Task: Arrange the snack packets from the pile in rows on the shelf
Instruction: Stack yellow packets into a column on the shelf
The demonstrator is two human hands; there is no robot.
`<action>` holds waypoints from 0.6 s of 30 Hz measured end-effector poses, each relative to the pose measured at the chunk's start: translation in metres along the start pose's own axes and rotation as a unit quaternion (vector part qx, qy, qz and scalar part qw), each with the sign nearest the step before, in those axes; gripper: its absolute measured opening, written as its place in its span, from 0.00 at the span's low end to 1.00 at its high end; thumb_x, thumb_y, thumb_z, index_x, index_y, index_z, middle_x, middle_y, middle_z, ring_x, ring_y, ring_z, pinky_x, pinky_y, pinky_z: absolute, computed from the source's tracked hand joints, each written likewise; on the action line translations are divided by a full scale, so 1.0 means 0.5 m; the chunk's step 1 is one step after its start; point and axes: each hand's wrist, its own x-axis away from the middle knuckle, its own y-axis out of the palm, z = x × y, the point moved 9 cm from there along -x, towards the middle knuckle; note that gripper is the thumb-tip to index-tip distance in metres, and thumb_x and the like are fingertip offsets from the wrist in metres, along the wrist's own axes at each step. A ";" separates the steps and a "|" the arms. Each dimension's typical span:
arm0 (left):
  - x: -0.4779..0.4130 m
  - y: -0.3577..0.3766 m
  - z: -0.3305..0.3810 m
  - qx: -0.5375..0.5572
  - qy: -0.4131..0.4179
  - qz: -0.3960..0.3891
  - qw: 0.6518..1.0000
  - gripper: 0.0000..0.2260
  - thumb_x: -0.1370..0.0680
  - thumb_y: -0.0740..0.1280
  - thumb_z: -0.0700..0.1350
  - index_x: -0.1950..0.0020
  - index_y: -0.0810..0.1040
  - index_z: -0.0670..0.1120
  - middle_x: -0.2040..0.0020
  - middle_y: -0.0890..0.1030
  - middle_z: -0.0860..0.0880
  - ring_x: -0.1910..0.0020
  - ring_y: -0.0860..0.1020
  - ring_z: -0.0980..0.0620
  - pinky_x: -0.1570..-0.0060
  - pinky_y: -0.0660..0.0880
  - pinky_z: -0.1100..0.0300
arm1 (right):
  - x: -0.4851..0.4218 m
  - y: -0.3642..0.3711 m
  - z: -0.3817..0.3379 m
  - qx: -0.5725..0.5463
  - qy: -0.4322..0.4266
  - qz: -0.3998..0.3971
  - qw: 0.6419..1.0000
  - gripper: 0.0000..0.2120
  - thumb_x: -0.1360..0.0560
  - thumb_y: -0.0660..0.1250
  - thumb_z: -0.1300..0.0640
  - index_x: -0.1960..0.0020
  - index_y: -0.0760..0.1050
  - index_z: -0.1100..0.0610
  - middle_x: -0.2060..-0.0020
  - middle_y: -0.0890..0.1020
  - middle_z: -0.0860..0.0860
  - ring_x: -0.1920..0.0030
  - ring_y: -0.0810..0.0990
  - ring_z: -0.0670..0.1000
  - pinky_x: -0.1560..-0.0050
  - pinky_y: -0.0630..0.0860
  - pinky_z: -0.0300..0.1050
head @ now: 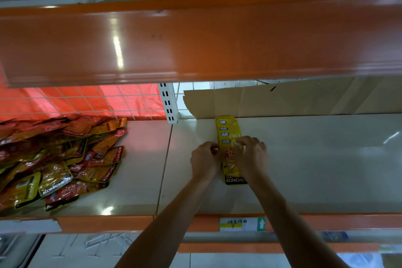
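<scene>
Shop shelving, seen from above and in front: a cream shelf (304,159) with an orange front lip, under a glossy orange upper shelf (195,39). A white wire grid (87,102) backs the left bay, and a cardboard sheet (282,100) leans against the back of the right bay.

A row of yellow packets (228,130) lies near the middle of the shelf, running from front to back. The packets overlap like shingles, each showing a small blue label. The frontmost packet (236,179) has a black band reading KONCHEW.

The pile (56,163) of red, orange and yellow packets lies well apart, on the left of the shelf.

The left hand (205,160), fingers curled, pinches the row's left edge. The right hand (253,156), fingers likewise curled, grips the right edge, with its fingertips on top of the packets.

A price label (241,223) is fixed to the front lip below the hands.
</scene>
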 end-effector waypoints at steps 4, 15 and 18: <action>0.007 -0.037 0.005 -0.047 0.043 0.044 0.997 0.11 0.22 0.67 0.48 0.42 0.81 0.47 0.48 0.83 0.50 0.49 0.81 0.52 0.52 0.70 0.65 | 0.012 0.016 -0.056 0.012 -0.056 0.005 0.998 0.12 0.26 0.66 0.60 0.43 0.79 0.59 0.45 0.80 0.57 0.45 0.73 0.58 0.52 0.69 0.47; 0.030 -0.213 -0.066 -0.288 0.147 0.151 0.934 0.11 0.34 0.77 0.43 0.53 0.83 0.46 0.59 0.83 0.46 0.59 0.80 0.45 0.64 0.78 0.56 | 0.076 0.161 -0.258 -0.001 -0.209 -0.080 0.975 0.14 0.26 0.67 0.61 0.41 0.78 0.58 0.43 0.80 0.54 0.39 0.73 0.58 0.39 0.68 0.48; 0.032 -0.273 -0.117 -0.309 0.124 0.169 0.927 0.13 0.36 0.77 0.42 0.53 0.83 0.45 0.57 0.83 0.45 0.57 0.80 0.42 0.62 0.79 0.53 | 0.101 0.211 -0.322 -0.010 -0.232 -0.114 0.966 0.15 0.26 0.66 0.61 0.39 0.77 0.58 0.40 0.79 0.54 0.37 0.72 0.56 0.37 0.68 0.47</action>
